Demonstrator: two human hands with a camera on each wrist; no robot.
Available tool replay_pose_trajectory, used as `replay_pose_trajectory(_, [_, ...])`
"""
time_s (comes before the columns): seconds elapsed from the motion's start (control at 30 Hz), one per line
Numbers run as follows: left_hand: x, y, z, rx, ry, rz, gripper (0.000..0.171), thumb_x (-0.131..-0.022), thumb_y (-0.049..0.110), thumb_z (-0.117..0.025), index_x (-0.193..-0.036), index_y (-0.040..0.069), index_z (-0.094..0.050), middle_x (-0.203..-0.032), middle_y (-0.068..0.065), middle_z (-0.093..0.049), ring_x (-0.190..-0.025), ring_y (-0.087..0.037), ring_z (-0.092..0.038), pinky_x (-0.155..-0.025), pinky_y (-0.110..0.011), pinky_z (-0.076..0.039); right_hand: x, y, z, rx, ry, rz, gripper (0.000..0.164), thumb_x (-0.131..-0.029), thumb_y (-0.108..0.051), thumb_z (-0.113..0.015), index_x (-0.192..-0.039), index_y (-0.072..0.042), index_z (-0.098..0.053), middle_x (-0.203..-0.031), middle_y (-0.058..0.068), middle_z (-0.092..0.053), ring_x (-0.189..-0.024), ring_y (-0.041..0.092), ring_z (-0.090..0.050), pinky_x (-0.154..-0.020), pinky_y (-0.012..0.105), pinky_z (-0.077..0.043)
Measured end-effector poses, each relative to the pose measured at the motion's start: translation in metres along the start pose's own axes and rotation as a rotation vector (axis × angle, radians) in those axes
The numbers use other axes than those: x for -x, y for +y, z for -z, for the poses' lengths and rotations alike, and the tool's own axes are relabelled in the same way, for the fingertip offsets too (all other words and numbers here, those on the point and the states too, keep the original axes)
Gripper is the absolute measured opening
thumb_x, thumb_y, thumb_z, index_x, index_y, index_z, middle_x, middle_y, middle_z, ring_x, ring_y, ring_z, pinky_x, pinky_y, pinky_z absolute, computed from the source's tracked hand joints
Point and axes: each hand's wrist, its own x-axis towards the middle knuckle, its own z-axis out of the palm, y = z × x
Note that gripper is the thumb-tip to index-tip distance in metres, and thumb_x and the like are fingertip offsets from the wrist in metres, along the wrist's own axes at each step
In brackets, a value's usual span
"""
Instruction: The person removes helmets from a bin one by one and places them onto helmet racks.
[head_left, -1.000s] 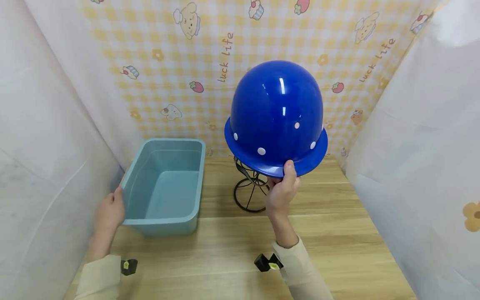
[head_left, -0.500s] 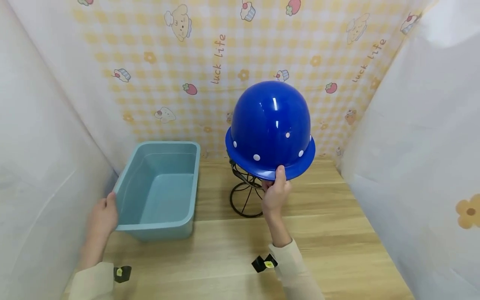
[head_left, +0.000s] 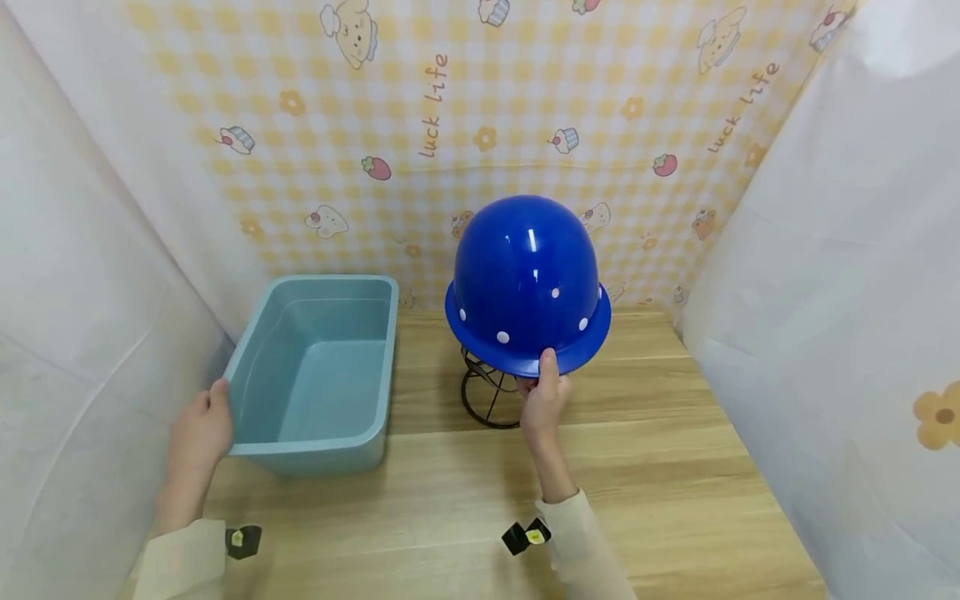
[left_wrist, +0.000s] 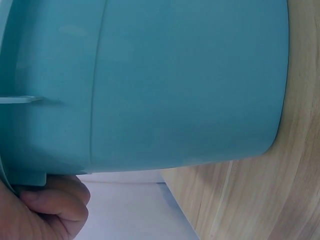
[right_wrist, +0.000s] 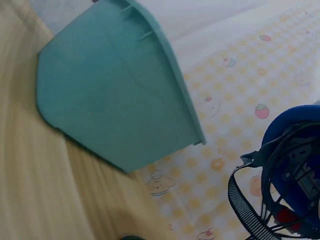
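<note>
A blue hard hat [head_left: 525, 275] with white rivets is held over a black wire stand [head_left: 491, 404] in the head view. My right hand [head_left: 545, 408] pinches its front brim, thumb on top and fingers below. In the right wrist view the hat's underside [right_wrist: 295, 125] shows, with a dark strap [right_wrist: 245, 210] hanging from it. My left hand [head_left: 201, 425] grips the left rim of a blue-green plastic tub [head_left: 322, 447]. Curled fingers [left_wrist: 65, 200] sit under that rim in the left wrist view. The stand's upper part is hidden behind the hat.
The tub stands on a wood-grain table [head_left: 450, 517], left of the stand. A yellow checked cloth [head_left: 300, 158] with cartoon prints hangs behind. White sheets [head_left: 810, 275] close off both sides.
The right hand has lowered the hard hat and brought it slightly left, covering more of the wire stand. The left hand keeps its grip on the tub, which shifts only slightly in view.
</note>
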Motion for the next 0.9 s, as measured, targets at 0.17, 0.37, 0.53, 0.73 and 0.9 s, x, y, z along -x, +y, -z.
replay_pose_trajectory(0.17, [0.0, 0.002, -0.001, 0.016, -0.017, 0.025, 0.076, -0.104, 0.053, -0.008, -0.12, -0.01, -0.047, -0.116, -0.037, -0.049, -0.1, -0.047, -0.049, -0.079, -0.057, -0.041, 0.02, 0.019, 0.005, 0.006, 0.04, -0.075, 0.047, -0.104, -0.032, -0.044, -0.06, -0.018, -0.039, -0.051, -0.012, -0.036, -0.046, 0.004, -0.029, -0.046, 0.021, -0.024])
replay_pose_trajectory(0.37, [0.001, 0.007, -0.001, 0.022, -0.03, 0.061, 0.079, -0.104, 0.053, -0.006, -0.13, -0.012, -0.042, -0.123, -0.038, -0.046, -0.105, -0.048, -0.047, -0.081, -0.058, -0.04, 0.028, 0.038, 0.005, 0.011, 0.04, -0.077, 0.05, -0.104, -0.032, -0.044, -0.056, -0.019, -0.035, -0.05, -0.014, -0.033, -0.047, 0.002, -0.027, -0.047, 0.021, -0.02])
replay_pose_trajectory(0.53, [0.001, 0.01, 0.002, 0.024, -0.019, 0.051, 0.075, -0.105, 0.05, -0.008, -0.126, -0.013, -0.043, -0.112, -0.036, -0.047, -0.099, -0.046, -0.046, -0.078, -0.055, -0.04, 0.026, 0.044, 0.006, 0.011, -0.02, -0.059, 0.054, -0.106, -0.032, -0.042, -0.056, -0.015, -0.032, -0.049, -0.014, -0.03, -0.044, 0.002, -0.023, -0.045, 0.022, -0.015])
replay_pose_trajectory(0.73, [0.0, 0.009, 0.005, 0.022, -0.045, 0.06, 0.081, -0.103, 0.054, -0.005, -0.134, -0.013, -0.04, -0.122, -0.038, -0.046, -0.103, -0.046, -0.047, -0.078, -0.056, -0.041, 0.025, 0.049, 0.013, -0.019, -0.098, -0.113, 0.057, -0.107, -0.036, -0.039, -0.058, -0.008, -0.033, -0.049, -0.014, -0.032, -0.043, 0.003, -0.024, -0.045, 0.022, -0.016])
replay_pose_trajectory(0.9, [-0.002, 0.007, 0.002, 0.015, -0.069, 0.059, 0.084, -0.103, 0.055, -0.004, -0.141, -0.013, -0.036, -0.135, -0.041, -0.043, -0.116, -0.054, -0.046, -0.087, -0.063, -0.04, 0.028, 0.052, 0.023, -0.035, -0.111, -0.168, 0.057, -0.108, -0.032, -0.037, -0.06, -0.002, -0.03, -0.049, -0.014, -0.032, -0.043, 0.003, -0.024, -0.045, 0.021, -0.017])
